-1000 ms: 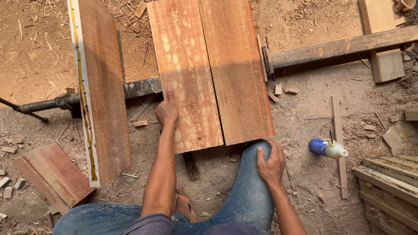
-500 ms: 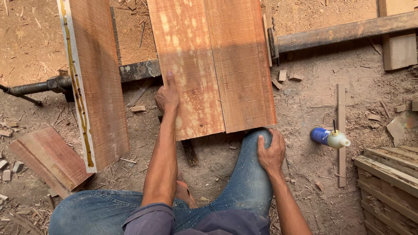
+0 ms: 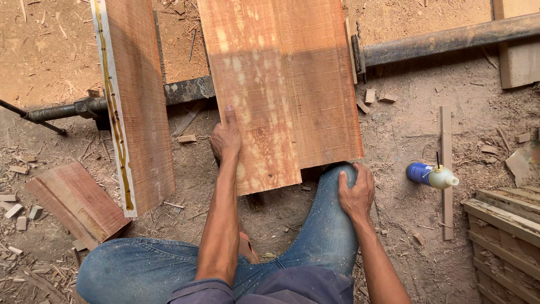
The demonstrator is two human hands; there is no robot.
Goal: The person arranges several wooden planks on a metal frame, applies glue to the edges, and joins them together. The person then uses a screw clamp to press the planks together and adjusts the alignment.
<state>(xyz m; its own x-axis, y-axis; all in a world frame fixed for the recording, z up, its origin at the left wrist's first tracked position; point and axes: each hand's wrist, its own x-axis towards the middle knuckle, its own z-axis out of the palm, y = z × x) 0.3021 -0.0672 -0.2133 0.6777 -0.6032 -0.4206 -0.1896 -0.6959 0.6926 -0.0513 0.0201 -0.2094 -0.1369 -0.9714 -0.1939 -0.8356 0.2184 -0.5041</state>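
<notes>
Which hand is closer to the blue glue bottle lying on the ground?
The right hand. It rests on the knee, just left of the bottle. The left hand is farther off, on the wide board.

Two boards [image 3: 281, 84] lie side by side across a pipe clamp [image 3: 444, 39]; a third board [image 3: 138, 101] stands left of them. The left hand [image 3: 226, 139] rests on the left board's edge, the right hand [image 3: 355, 191] on the knee [image 3: 332, 186]. A glue bottle [image 3: 430, 175] lies right.
</notes>
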